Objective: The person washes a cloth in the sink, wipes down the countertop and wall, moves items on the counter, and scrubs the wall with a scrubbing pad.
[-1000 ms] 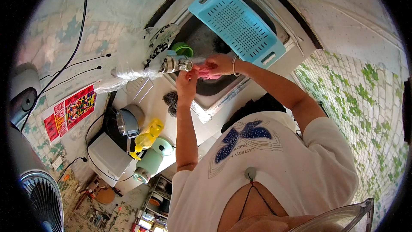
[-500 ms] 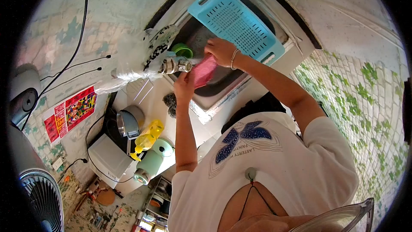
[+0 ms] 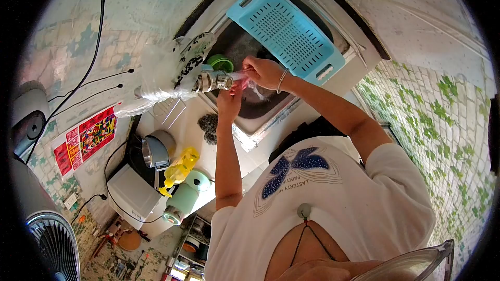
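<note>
My left hand (image 3: 229,105) and my right hand (image 3: 264,74), a band around its wrist, are close together over the sink (image 3: 281,105). Between them is a pink cloth (image 3: 245,79), bunched small and mostly hidden by my fingers. Both hands are closed on it. The metal tap (image 3: 223,81) reaches in from the left, right beside the cloth, and water seems to splash below my hands. A green round container (image 3: 220,63) lies in the basin behind the tap. The blue slotted basket (image 3: 286,34) rests across the sink's far side.
Dark scouring pads (image 3: 209,127) lie on the counter by my left forearm. Farther left are a metal pot (image 3: 158,148), a yellow bottle (image 3: 182,166) and a pale green flask (image 3: 180,203). Clear plastic (image 3: 166,73) wraps the tap's pipe. A fan (image 3: 52,244) stands at lower left.
The pink cloth went from hanging stretched between my hands to a small bunch at the tap. My right hand moved slightly left and down, closer to my left hand.
</note>
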The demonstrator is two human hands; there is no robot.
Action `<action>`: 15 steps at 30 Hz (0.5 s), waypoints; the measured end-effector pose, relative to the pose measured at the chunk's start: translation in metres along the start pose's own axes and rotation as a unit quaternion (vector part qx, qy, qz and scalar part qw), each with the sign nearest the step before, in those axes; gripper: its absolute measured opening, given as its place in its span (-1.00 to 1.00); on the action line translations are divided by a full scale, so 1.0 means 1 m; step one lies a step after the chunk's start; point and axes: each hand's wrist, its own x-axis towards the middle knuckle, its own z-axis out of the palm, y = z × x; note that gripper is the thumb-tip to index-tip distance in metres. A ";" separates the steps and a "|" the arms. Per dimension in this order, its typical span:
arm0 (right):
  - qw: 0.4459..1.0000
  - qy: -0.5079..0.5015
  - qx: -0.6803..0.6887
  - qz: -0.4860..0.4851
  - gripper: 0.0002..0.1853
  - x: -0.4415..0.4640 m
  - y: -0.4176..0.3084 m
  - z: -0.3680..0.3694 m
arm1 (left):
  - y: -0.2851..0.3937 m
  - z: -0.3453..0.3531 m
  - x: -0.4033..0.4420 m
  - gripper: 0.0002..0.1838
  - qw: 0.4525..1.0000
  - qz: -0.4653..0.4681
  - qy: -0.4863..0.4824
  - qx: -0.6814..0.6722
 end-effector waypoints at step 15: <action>0.999 0.033 0.031 -0.010 -0.83 -0.011 -0.008 0.003 | -0.002 0.038 0.007 -0.62 0.961 -0.100 -0.027 -0.257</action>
